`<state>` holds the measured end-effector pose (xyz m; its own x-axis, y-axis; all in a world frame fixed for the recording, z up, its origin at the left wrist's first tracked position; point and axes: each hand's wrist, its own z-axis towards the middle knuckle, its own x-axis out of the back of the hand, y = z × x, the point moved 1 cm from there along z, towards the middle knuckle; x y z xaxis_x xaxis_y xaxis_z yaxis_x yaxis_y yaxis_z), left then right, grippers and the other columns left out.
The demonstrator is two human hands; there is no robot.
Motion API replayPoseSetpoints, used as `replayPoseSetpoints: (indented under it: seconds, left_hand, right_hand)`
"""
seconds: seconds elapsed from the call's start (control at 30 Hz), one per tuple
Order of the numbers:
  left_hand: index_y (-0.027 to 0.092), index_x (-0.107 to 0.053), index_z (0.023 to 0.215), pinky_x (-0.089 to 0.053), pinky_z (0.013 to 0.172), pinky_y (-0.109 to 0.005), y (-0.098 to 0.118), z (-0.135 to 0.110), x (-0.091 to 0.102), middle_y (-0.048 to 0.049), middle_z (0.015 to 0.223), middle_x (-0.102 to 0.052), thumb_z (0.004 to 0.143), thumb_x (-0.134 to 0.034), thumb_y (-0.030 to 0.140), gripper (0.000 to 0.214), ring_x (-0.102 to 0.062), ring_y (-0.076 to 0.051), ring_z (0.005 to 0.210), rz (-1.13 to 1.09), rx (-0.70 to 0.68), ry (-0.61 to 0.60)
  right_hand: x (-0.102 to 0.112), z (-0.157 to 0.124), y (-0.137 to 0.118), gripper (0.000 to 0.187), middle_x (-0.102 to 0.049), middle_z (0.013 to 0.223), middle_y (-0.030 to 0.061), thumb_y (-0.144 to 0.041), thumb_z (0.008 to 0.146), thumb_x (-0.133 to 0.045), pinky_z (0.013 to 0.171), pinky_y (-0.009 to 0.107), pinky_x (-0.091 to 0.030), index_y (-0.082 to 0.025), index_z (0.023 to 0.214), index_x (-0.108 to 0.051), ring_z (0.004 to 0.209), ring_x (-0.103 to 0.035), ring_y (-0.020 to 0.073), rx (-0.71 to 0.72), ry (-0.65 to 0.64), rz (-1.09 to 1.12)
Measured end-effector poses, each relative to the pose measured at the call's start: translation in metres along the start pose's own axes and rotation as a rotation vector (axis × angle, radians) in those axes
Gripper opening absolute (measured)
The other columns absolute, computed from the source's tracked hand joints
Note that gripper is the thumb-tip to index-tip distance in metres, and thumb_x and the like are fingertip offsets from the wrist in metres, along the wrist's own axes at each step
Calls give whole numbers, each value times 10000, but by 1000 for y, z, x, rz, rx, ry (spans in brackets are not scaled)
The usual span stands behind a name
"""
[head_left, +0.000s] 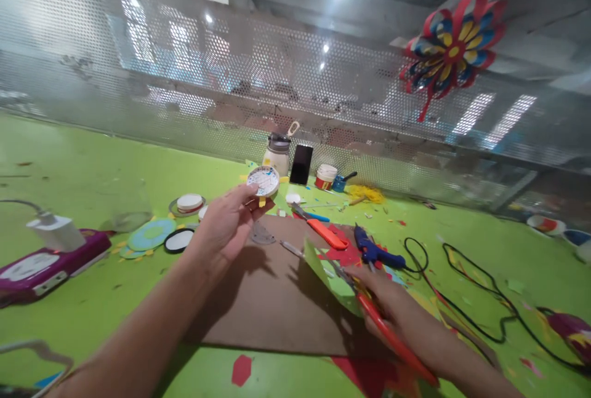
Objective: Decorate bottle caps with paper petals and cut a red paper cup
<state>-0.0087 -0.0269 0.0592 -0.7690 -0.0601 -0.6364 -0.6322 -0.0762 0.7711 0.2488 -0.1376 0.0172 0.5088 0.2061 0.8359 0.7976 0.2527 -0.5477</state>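
Observation:
Between its thumb and fingers, my left hand [226,219] pinches a round white lid [263,180] with dark marks and blue specks inside. A small yellow paper piece [262,201] pokes out below the lid's rim. My right hand [392,293] is closed around scissors [381,327] with long red handles. A bent sheet of green paper [318,266] is at the scissor blades; I cannot tell whether the hand grips it too. Beneath both hands lies a brown cardboard sheet [249,318]. An orange utility knife [327,234] and a blue glue gun [376,253] rest beyond my right hand.
On the green table, a purple power strip [87,247] with a white plug stands at left, near a black-rimmed ring [179,240]. A jar [276,155], phone [301,164] and paint pot [325,176] stand at the back. Black cable [480,275] loops at right among paper scraps.

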Motion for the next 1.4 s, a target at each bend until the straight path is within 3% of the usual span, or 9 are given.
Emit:
replayPoseSetpoints:
  seconds: [0.2,0.33,0.63,0.77,0.93,1.07,1.2,1.4]
  left_hand:
    - [58,-692,847,-609,663,-307,5,-4,-3,-115,908,-713,796,-585,40,119,-658,-163,732,-28,-7,23]
    - [88,-683,871,-607,705,-323,2,-1,-1,-107,920,-711,805,-586,57,122,-655,-172,780,-39,9,18]
    - [169,-649,753,-587,819,-354,6,1,-2,-74,958,-709,772,-641,107,65,-631,-180,851,-10,-33,33]
    - [171,-677,839,-594,798,-327,-4,3,-2,-72,975,-720,787,-623,91,110,-654,-176,820,29,110,-6]
    - [113,-669,894,-615,673,-415,-15,-6,-8,-123,825,-722,785,-600,68,137,-680,-217,678,164,430,-179]
    - [101,-682,920,-614,590,-389,-18,-16,-11,-149,857,-728,788,-621,95,146,-694,-237,693,217,510,-367]
    - [108,-685,866,-623,604,-422,-29,-11,-6,-144,869,-718,760,-637,66,124,-690,-240,705,212,493,-321]
    - [129,-642,791,-614,596,-454,-56,-2,6,-93,708,-672,742,-649,88,64,-670,-233,578,280,555,-232]
  right_hand:
    - [-4,5,-9,591,-650,1256,145,-164,712,-557,994,513,-433,-164,1302,-586,1187,-568,364,-48,-11,106]
    - [-4,15,-13,625,-625,1295,147,-105,707,-530,1015,492,-422,-154,1329,-545,1195,-569,326,-69,-67,160]
    - [-6,4,-29,451,-595,1151,82,-186,868,-525,960,441,-413,-298,1305,-516,1066,-581,261,32,-296,-146]
    - [-1,4,-30,442,-577,1151,81,-184,898,-495,881,375,-427,-288,1328,-483,1039,-571,240,91,-310,-211]
    - [-5,4,-27,292,-565,1032,87,-198,893,-510,790,352,-412,-247,1173,-572,962,-524,236,239,-249,-397]
    - [-15,-2,-29,256,-558,992,92,-212,857,-547,811,389,-406,-220,1110,-589,969,-510,261,287,-199,-478]
    - [-12,-14,-32,346,-570,1023,75,-152,832,-558,884,404,-405,-256,1161,-585,998,-528,244,233,-186,-385]
    - [8,-49,-21,500,-580,1130,67,-65,818,-500,844,346,-464,-306,1253,-548,1019,-563,224,71,-259,-225]
